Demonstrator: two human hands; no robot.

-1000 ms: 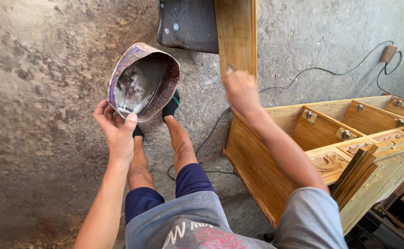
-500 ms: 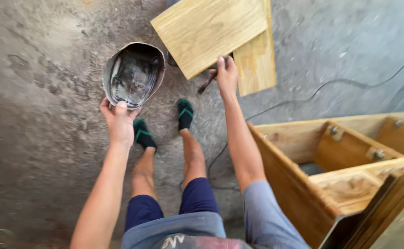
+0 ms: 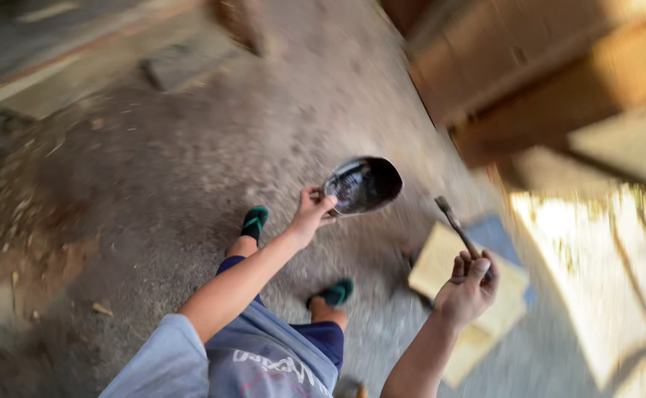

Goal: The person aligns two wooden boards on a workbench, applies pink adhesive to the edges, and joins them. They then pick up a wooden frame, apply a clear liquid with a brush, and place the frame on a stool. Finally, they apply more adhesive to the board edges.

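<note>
Head view, blurred by motion. Left hand [image 3: 310, 214] is closed on the rim of a dented dark bowl [image 3: 362, 184], thumb over the edge, fingers curled beneath. The bowl is held clear of the floor [image 3: 153, 162], its open mouth tilted up toward the camera; inside looks dark and glossy, contents can't be told.

Right hand [image 3: 469, 284] — to the right of the bowl & lower in frame — is wrapped around the lower end of a thin stick-like tool [image 3: 456, 225], prob. a brush or stirrer; too blurred to say. Its long axis runs diagonally, free tip up-left toward the bowl, butt down-right in the fist. Tip and bowl are near but apart.

Progress, as a judgement: both things are picked up and carried, nothing set down yet; the tool isn't in the bowl.

Below the bowl, two feet in green sandals [image 3: 254, 221] stand on the floor. A pale wooden board [image 3: 441, 258] lies under the right hand. Right of the bowl — large wooden furniture [image 3: 581, 81], smeared.
</note>
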